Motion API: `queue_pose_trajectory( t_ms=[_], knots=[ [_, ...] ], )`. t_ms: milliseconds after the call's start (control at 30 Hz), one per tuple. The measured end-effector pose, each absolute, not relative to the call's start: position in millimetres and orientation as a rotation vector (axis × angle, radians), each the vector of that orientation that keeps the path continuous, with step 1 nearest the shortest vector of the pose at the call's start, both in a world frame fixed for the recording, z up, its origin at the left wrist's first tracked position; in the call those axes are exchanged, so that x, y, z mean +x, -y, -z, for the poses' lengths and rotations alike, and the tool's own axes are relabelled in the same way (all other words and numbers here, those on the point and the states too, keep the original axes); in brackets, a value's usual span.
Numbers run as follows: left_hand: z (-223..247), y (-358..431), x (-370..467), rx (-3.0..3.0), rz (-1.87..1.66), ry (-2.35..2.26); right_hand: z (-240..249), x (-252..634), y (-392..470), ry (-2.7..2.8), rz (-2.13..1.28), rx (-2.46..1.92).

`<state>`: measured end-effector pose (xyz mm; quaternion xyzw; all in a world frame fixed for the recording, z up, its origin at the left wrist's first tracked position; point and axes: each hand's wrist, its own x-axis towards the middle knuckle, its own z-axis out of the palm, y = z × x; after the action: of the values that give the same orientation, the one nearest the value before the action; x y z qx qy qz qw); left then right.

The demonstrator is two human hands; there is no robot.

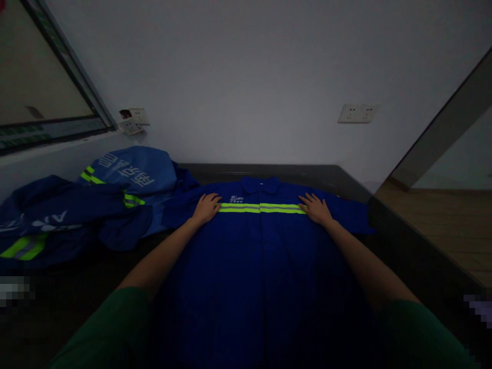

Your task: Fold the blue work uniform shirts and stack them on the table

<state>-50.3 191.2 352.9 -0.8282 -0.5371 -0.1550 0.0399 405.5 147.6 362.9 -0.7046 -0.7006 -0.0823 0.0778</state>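
Note:
A blue work jacket (238, 246) lies spread front side up, its collar toward the wall and its sleeves out to the sides. A yellow-green reflective band (240, 207) crosses its chest, below a small white logo. My left hand (207, 207) rests flat on the chest at the band's left end, fingers spread. At the band's right end, my right hand (315, 207) lies on the cloth, its fingers also apart. Neither hand grips the fabric. The lower part of the jacket fades into shadow.
Heaped blue garments (69, 220) with reflective strips lie at the left, touching the jacket's sleeve. The dark table (307, 171) meets a white wall with sockets (357, 114). A window frame (77, 77) stands at upper left; wooden floor (442, 220) shows at right.

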Motion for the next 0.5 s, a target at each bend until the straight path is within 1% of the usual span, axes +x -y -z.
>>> queue_pose_trajectory(
  t_ms=[100,167,233,333,400,500],
  knots=[
    [-360.1,-153.8,-50.7,-2.539,0.552,1.549,-370.7,394.0,-124.1,2.069,0.348,-1.991],
    [-365.1,-116.9,-54.7,-2.607,0.574,1.489,-375.2,385.1,-96.8,2.121,0.307,-1.870],
    [-371.3,-72.8,-63.2,-2.746,0.546,1.426,-379.6,377.7,-58.7,2.210,0.171,-1.756],
    [-382.0,-3.0,-85.8,-2.887,0.540,1.421,-387.3,377.8,16.5,2.272,-0.127,-1.649],
    [-387.4,40.9,-107.2,-2.815,0.673,1.602,-390.2,391.2,74.8,2.191,-0.287,-1.658],
    [-388.1,102.3,-143.1,-2.477,0.868,2.063,-380.3,430.3,164.6,1.857,-0.400,-1.860]
  ],
)
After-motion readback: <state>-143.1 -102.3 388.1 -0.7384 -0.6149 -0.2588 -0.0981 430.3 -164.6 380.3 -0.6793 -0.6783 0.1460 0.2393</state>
